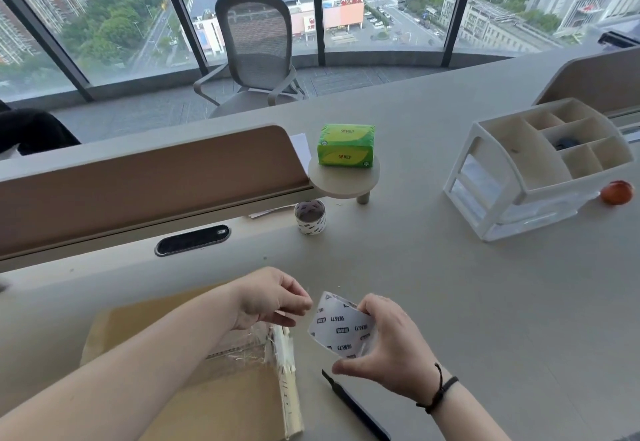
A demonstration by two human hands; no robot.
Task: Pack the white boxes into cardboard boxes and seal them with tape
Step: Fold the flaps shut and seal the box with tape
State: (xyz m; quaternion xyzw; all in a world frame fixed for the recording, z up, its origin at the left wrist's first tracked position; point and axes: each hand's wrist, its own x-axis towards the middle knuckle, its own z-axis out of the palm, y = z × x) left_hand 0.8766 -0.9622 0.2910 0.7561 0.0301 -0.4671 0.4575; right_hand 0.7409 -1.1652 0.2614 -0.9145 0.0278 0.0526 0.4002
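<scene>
A flat cardboard box lies at the desk's near edge, with clear tape crumpled along its right side. My right hand grips a white tape roll printed with black marks, just right of the box. My left hand hovers over the box's far right corner, its fingertips pinched together near the roll's edge, seemingly on the tape's loose end. A second white printed tape roll stands further back on the desk. No white box shows.
A black pen-like tool lies on the desk under my right wrist. Beyond are a green tissue pack on a small round stand, a white desk organizer, an orange fruit, a partition and a grey chair.
</scene>
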